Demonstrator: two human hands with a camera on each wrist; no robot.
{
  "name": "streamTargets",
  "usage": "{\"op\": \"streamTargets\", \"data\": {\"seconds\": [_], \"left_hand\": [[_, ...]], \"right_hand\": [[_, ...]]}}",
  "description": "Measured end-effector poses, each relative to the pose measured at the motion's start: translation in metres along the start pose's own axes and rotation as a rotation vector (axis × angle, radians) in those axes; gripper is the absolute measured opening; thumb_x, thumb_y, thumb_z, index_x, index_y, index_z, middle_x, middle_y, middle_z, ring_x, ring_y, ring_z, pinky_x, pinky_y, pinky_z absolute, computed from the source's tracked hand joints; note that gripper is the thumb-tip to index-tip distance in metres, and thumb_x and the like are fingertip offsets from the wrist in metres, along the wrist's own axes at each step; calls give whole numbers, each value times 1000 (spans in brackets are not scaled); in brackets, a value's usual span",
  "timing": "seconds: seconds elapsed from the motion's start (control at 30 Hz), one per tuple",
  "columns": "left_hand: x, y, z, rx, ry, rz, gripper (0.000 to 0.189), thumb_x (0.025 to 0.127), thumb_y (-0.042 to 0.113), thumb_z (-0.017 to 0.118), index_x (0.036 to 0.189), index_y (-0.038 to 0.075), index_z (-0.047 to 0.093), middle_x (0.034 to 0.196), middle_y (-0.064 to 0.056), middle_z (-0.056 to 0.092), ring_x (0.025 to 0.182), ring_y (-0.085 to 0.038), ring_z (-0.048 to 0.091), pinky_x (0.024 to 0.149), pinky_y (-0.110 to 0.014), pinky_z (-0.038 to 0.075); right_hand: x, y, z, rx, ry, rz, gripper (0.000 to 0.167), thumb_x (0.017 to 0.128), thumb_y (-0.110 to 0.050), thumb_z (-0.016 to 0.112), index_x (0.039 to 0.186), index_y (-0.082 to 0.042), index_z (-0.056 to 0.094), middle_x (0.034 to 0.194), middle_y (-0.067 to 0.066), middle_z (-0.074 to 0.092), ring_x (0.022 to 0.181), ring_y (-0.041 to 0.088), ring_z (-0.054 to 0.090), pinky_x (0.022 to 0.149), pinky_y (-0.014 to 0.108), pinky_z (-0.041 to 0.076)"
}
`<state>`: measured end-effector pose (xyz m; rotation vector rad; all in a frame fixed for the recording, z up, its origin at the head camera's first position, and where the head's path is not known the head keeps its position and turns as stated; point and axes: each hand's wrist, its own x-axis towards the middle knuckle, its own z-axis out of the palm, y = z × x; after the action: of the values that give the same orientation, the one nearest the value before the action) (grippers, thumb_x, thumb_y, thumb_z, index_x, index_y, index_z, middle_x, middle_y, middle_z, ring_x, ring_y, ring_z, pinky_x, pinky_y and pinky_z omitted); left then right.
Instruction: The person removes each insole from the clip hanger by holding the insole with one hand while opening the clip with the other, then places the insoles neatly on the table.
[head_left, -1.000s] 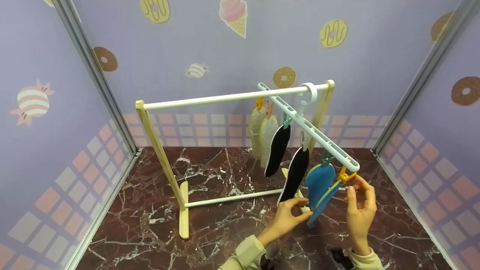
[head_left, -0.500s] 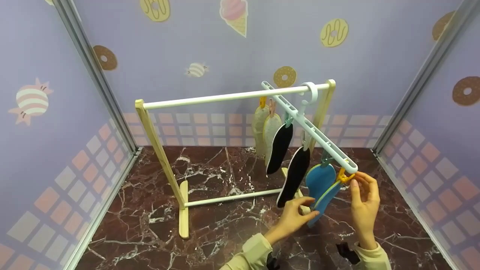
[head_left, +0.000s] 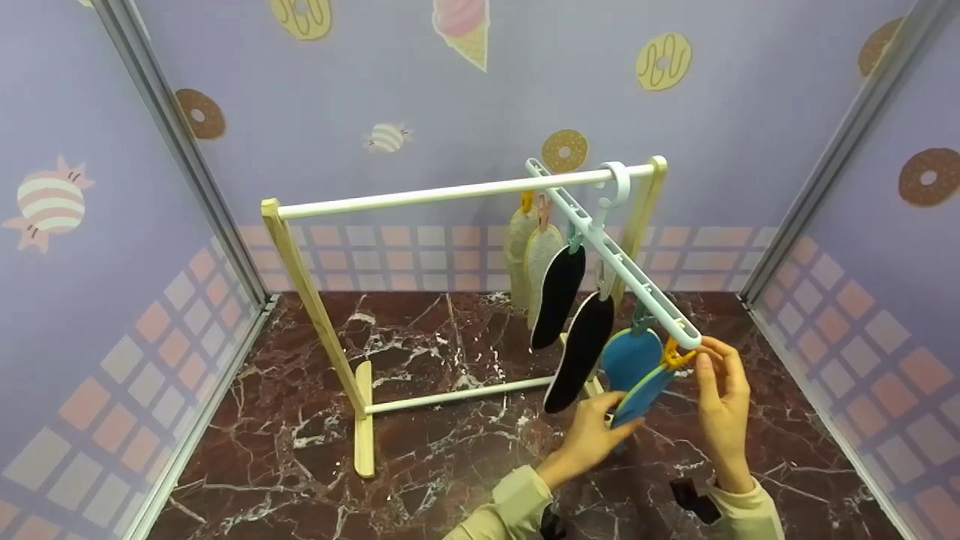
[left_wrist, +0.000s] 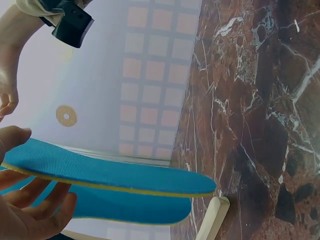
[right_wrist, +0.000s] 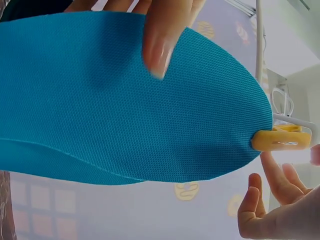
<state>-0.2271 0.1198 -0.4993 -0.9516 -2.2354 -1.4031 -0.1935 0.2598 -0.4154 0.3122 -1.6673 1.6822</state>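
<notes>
A drying hanger carries several insoles in clothespins. My left hand pinches the lower part of a blue insole at the hanger's near end. In the left wrist view its thumb lies on one face of the insole, with the fingers on the other side. At the insole's upper end sits a yellow clothespin, its jaws on the insole's edge in the right wrist view. My right hand has thumb and index finger at the clothespin's handles. A second blue insole hangs just behind.
The hanger hooks over the top bar of a wooden-ended rack, near its right post. Two black insoles and two pale insoles hang farther back. A dark marbled tabletop lies below, between patterned walls.
The near end of the hanger has swung slightly left, with the blue insoles. My left hand has moved a little right and its hold on the insole's lower end is tighter; the insole bends up.
</notes>
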Motion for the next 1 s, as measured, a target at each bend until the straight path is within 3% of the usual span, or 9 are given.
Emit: {"op": "streamTargets", "data": {"seconds": [0.37, 0.67, 0.87, 1.0], "left_hand": [[-1, -2, 3, -5, 8, 15, 11, 81, 11, 63, 89, 3, 66, 81, -5, 69, 74, -6, 61, 67, -11, 46], [-5, -3, 8, 3, -5, 37, 7, 83, 8, 59, 79, 3, 64, 75, -5, 67, 72, -5, 59, 65, -11, 45], [-8, -4, 10, 25, -8, 66, 7, 84, 8, 58, 80, 5, 63, 76, -3, 66, 74, -3, 59, 66, -8, 43], [-11, -5, 11, 20, -15, 82, 7, 84, 8, 57, 83, 5, 64, 79, -3, 68, 77, -2, 61, 68, -7, 44]], "right_hand": [[1, -4, 5, 102, -126, -6, 27, 92, 3, 36, 114, -1, 51, 104, -4, 65, 93, 8, 57, 77, 15, 43], [3, -1, 9, 146, -295, -90, 30, 92, 9, 25, 117, 13, 43, 110, 10, 61, 88, 15, 53, 77, 21, 43], [3, -2, 9, 87, -293, -51, 29, 94, 5, 27, 115, 12, 46, 105, 4, 63, 85, 12, 52, 75, 19, 42], [5, -5, 8, 128, -279, 4, 29, 95, -1, 29, 113, 5, 51, 102, 1, 64, 88, 9, 55, 76, 18, 44]]}}
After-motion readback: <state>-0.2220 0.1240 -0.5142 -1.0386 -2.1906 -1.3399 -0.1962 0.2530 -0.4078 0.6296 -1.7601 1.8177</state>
